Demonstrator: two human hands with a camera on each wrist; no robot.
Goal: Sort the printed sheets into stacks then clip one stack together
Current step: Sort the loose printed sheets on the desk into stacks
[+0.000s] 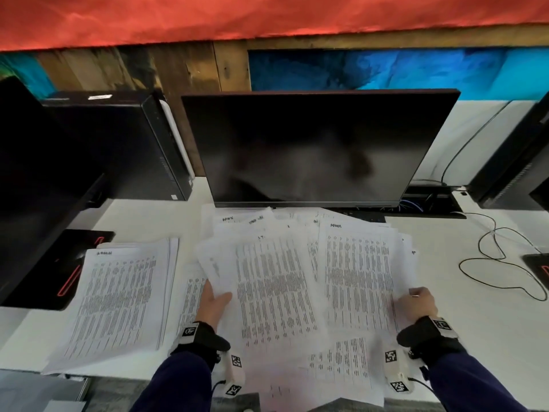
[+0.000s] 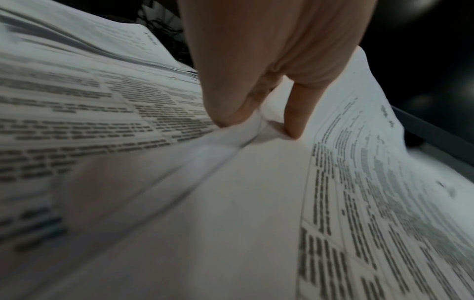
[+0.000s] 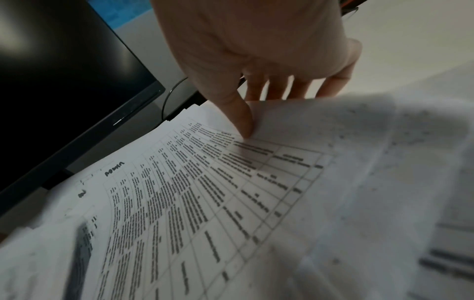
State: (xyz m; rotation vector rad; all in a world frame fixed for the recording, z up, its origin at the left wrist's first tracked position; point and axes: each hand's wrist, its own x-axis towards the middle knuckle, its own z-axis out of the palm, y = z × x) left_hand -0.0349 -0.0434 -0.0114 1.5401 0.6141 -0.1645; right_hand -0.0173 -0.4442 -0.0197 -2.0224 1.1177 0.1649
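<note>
Loose printed sheets (image 1: 297,263) of tabled text lie fanned over the white desk in front of the monitor. A squared stack (image 1: 118,298) headed with handwriting sits apart at the left. My left hand (image 1: 214,304) holds the left edge of a middle sheet (image 1: 273,292); the left wrist view shows my left hand (image 2: 256,121) with thumb and a finger pinching a fold of paper (image 2: 231,182). My right hand (image 1: 419,304) holds the right edge of a sheet (image 1: 356,272) headed "ADMIN". In the right wrist view the right hand (image 3: 256,113) has its thumb on that sheet (image 3: 192,192), its fingers behind a lifted page (image 3: 359,162).
A dark monitor (image 1: 312,150) stands just behind the papers. A black computer tower (image 1: 124,144) and a black stand base (image 1: 68,269) are at the left. At the right are a looped cable (image 1: 499,263) and another tower (image 1: 517,162). Some sheets overhang the desk's front edge (image 1: 326,391).
</note>
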